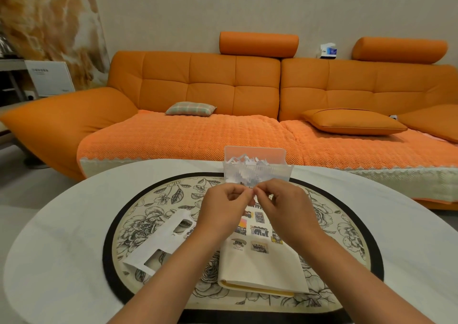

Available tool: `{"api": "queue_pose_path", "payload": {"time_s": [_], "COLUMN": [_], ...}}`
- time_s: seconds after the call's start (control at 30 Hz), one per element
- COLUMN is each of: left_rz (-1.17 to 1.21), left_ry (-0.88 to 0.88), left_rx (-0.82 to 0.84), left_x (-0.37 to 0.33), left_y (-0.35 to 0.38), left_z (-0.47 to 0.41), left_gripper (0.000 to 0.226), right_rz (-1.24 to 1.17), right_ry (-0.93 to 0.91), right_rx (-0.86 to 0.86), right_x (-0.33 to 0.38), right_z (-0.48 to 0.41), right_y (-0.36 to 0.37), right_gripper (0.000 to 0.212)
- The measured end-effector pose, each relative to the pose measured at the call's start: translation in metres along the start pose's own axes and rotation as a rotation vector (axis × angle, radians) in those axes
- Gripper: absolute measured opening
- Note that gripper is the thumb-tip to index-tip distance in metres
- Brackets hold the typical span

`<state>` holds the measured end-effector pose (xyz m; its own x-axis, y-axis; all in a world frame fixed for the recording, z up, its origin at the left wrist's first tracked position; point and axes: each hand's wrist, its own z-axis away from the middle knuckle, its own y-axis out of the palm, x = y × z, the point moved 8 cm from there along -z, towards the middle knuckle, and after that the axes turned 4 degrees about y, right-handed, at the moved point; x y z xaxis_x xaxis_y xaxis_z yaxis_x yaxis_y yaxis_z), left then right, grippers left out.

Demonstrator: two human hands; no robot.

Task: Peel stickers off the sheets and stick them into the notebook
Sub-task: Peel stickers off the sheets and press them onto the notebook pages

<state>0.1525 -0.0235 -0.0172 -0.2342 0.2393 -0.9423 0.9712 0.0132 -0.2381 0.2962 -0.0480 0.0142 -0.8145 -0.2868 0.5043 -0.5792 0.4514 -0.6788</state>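
An open cream notebook (260, 266) lies on the floral mat, with several small picture stickers (259, 232) stuck on its upper page. My left hand (223, 212) and my right hand (285, 209) are raised above the notebook's far end, fingertips meeting. Between them they pinch a small sticker piece (253, 191), mostly hidden by the fingers. A used white sticker sheet (161, 241) with cut-out holes lies to the left of the notebook.
A clear plastic box (257, 167) holding more sticker sheets stands just beyond my hands. The round floral mat (148, 212) with a black rim sits on a white oval table (62, 224). An orange sofa (223, 88) with cushions fills the background.
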Motion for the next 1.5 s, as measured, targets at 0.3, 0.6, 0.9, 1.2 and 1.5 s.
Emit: {"api": "queue_pose_path", "payload": {"time_s": [0.3,0.6,0.9,1.2,1.5], "left_rz": [-0.044,-0.02,0.107,0.139,0.13], "left_ry": [0.095,0.105,-0.009,-0.032,-0.037], "left_rx": [0.073,0.211,0.183,0.135,0.13], "left_x": [0.001,-0.004,0.006,0.01,0.014], "left_y": [0.007,0.011,0.005,-0.007,-0.024], "left_z": [-0.004,-0.004,-0.004,-0.01,-0.015], "left_gripper": [0.018,0.019,0.021,0.014,0.009], "right_rz": [-0.334,-0.661,-0.603,-0.676,-0.627], "right_ry": [0.274,0.433,0.476,0.441,0.409], "right_rx": [0.111,0.216,0.202,0.24,0.188], "right_x": [-0.016,-0.019,-0.021,-0.008,-0.007], "right_z": [0.001,0.003,0.002,-0.001,-0.003], "right_y": [0.009,0.014,0.016,0.025,0.028], "right_gripper": [0.02,0.017,0.021,0.018,0.007]}}
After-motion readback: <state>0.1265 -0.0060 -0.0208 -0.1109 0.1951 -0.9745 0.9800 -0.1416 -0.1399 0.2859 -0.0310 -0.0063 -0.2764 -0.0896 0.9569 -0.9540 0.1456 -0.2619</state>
